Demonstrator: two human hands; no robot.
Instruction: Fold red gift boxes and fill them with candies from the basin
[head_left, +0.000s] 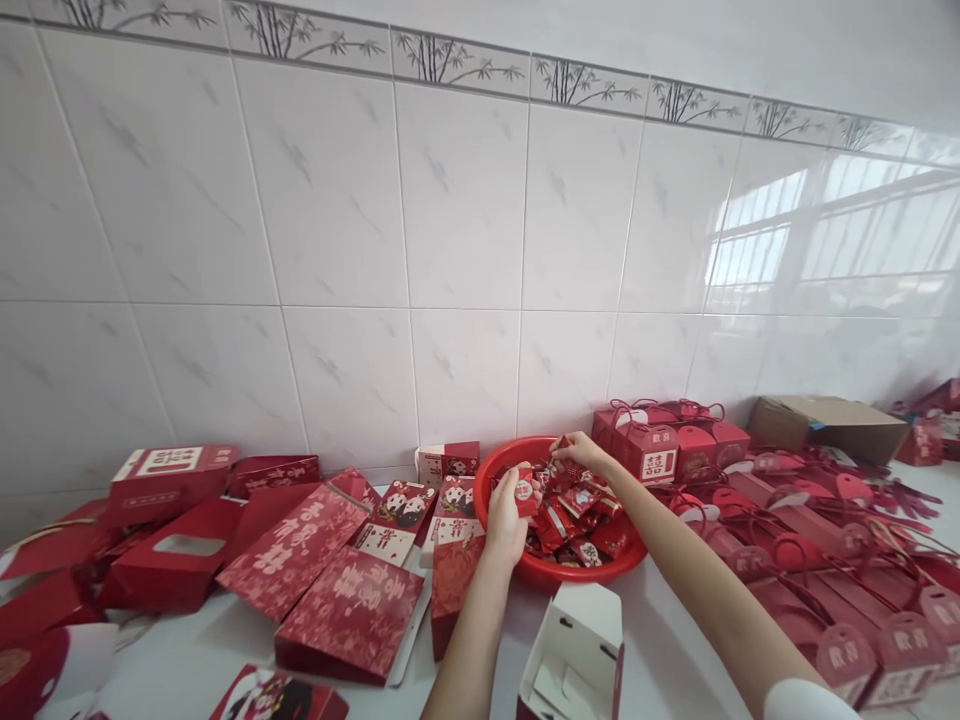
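Note:
A round red plastic basin (517, 567) stands near the wall, filled with candies (559, 525) in shiny red wrappers. Over its left side, my left hand (505, 520) is closed around a red-wrapped candy (524, 491) with a pale round label. My right hand (585, 453) is above the basin's back rim, its fingers pinched on a small red-wrapped candy (559, 449) that they partly cover. Just in front of the basin, an open gift box (572, 640) shows its white inside, with its flap up.
Red boxes and printed bags (352, 610) lie loosely on the white table at the left. At the right stand rows of closed red boxes (810, 560) with cord handles. A brown cardboard box (832, 425) sits behind them, against the tiled wall (465, 220).

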